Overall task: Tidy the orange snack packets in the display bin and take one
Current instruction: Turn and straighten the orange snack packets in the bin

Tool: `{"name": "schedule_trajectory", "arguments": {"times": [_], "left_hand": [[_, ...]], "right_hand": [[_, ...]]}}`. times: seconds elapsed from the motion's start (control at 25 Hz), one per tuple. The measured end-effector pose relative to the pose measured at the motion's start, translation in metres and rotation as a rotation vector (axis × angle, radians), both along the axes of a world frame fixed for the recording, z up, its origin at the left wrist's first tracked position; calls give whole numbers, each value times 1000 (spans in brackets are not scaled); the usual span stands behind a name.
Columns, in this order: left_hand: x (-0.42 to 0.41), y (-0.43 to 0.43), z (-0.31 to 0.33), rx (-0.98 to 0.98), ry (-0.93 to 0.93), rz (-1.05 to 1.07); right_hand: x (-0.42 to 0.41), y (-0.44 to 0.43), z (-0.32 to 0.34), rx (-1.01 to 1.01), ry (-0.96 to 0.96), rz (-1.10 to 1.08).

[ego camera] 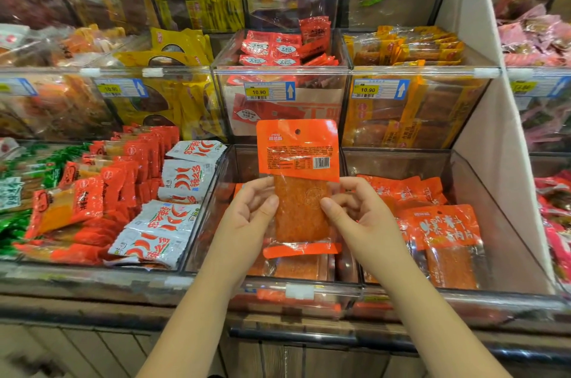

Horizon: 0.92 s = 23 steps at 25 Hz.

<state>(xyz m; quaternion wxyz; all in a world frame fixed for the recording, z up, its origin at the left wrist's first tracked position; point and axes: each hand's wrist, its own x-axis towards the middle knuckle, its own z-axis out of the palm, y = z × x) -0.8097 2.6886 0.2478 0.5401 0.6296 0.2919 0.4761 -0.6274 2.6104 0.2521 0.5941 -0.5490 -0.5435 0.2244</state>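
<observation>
One orange packet upright, left hand and right hand pinching its sides

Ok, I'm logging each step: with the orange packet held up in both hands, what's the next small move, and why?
Probably draw the orange packet toward the body, clear of the display bin. The left hand and right hand pinch its sides, holding it above the other packets in the bin, so taking it seems what remains.

Bright even shop light, clear-bin glare, edges blurred and bowed.
</observation>
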Motion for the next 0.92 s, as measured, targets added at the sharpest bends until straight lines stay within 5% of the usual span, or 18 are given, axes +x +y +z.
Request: {"name": "schedule_trajectory", "arguments": {"times": [0.56,0.72,0.92], "left_hand": [[-1,-3,-1,12,51,67],[5,-12,2,119,160,177],[4,-17,0,305,355,360]], "right_hand": [[-5,-2,2,-35,-13,91],[-6,0,2,-63,-195,94],[43,-6,17,14,-40,-82]]}}
